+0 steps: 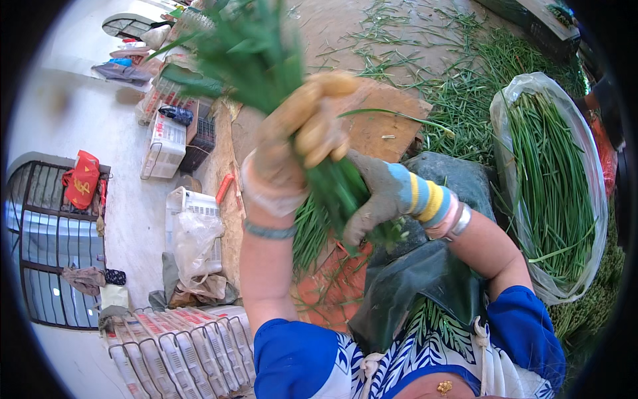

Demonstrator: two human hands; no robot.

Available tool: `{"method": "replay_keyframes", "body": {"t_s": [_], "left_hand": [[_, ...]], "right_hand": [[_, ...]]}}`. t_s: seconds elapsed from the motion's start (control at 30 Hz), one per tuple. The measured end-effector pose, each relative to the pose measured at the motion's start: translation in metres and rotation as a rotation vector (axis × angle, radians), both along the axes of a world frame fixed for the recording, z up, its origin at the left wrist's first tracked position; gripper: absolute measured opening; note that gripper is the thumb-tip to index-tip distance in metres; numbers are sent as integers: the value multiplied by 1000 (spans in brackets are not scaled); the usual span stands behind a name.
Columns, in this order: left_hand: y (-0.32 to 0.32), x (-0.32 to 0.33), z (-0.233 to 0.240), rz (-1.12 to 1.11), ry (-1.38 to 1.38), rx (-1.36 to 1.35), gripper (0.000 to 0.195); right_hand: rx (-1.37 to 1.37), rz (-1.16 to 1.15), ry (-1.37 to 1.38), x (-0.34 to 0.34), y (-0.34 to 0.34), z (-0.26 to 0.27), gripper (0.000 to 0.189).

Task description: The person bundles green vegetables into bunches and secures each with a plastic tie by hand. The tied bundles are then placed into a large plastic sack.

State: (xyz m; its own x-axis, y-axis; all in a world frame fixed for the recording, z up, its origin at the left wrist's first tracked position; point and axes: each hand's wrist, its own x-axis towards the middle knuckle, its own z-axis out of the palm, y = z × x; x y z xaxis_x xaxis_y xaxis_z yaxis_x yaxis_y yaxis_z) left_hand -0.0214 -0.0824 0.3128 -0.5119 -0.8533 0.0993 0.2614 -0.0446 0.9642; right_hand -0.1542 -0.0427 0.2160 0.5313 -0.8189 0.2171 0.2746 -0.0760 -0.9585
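In the head view my left hand [304,129], in a tan rubber glove, is closed round a bunch of long green leafy stalks [269,60], blurred by motion. My right hand [381,194], in a grey-coated knit glove with a blue and yellow striped cuff, grips the lower part of the same bunch, its thumb and fingers on either side. More green stalks [310,234] lie below my left wrist. A single leaf [398,114] lies across a wooden board [386,134] beyond my hands. A dark green apron [423,289] covers my lap.
A clear plastic bag [600,259] full of stalks stands at the right. Loose green leaves [448,85] litter the floor. At the left are a white crate [192,199] with a plastic bag [194,244], a stack of white crates [184,349] and a red-handled tool [225,188].
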Motion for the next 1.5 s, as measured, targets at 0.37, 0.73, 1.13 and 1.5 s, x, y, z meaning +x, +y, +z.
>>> {"method": "replay_keyframes", "body": {"t_s": [0.37,0.73,1.13,1.5], "left_hand": [[-19,23,-116,57,69,163,78],[75,32,-252,-28,230,777,58],[61,19,-273,-132,844,1166,46],[72,1,-272,-24,717,1049,42]], "right_hand": [[604,-44,-554,10,-26,-71,56],[1076,-263,-437,26,-74,-179,37],[384,-640,120,-17,-13,-157,66],[-101,-290,649,-32,38,-110,78]]}}
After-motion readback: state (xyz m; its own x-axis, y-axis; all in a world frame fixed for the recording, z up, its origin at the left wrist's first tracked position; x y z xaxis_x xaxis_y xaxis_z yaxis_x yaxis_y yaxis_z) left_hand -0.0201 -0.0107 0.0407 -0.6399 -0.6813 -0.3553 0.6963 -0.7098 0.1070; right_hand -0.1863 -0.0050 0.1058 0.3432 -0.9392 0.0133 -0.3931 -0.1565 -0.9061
